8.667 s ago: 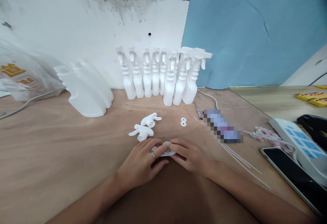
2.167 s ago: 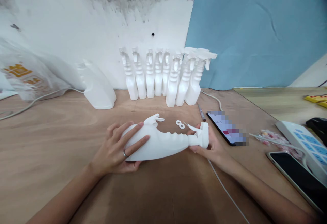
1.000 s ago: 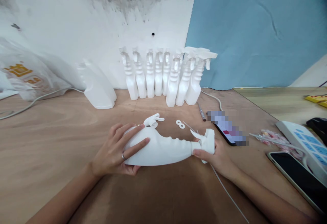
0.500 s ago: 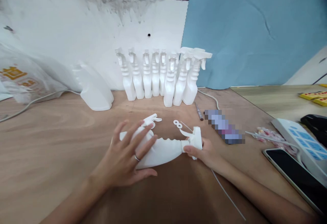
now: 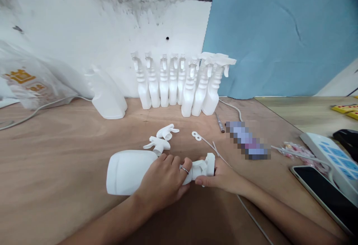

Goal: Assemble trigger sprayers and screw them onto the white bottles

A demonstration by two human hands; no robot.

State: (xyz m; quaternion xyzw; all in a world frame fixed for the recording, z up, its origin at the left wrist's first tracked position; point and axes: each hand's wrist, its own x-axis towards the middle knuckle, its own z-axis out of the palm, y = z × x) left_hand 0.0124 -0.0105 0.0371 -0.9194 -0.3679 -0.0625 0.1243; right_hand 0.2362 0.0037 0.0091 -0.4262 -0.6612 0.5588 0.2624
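A white spray bottle (image 5: 128, 172) lies sideways above the table, its base to the left and its neck to the right. My left hand (image 5: 165, 178) is wrapped round the ribbed neck. At the right end, my right hand (image 5: 220, 176) grips the white trigger sprayer head (image 5: 208, 166) on the bottle's mouth; its fingers are partly hidden behind the head. Just beyond the bottle lie two loose trigger sprayer heads, one nearer (image 5: 159, 145) and one farther (image 5: 167, 131). Two small white washers (image 5: 196, 136) and thin white tubes (image 5: 218, 151) lie to their right.
Several white spray bottles (image 5: 187, 96) with heads stand by the wall. A headless bottle (image 5: 110, 97) stands left of them, near a plastic bag (image 5: 36, 81). To the right are a pen-like stick (image 5: 219, 123), a blurred phone-shaped item (image 5: 247, 140), a power strip (image 5: 334, 159) and a black-screened phone (image 5: 324, 196).
My left hand has gone from resting spread over the bottle's body to gripping its neck. The bottle has turned and shifted left and nearer, uncovering the closer loose sprayer head.
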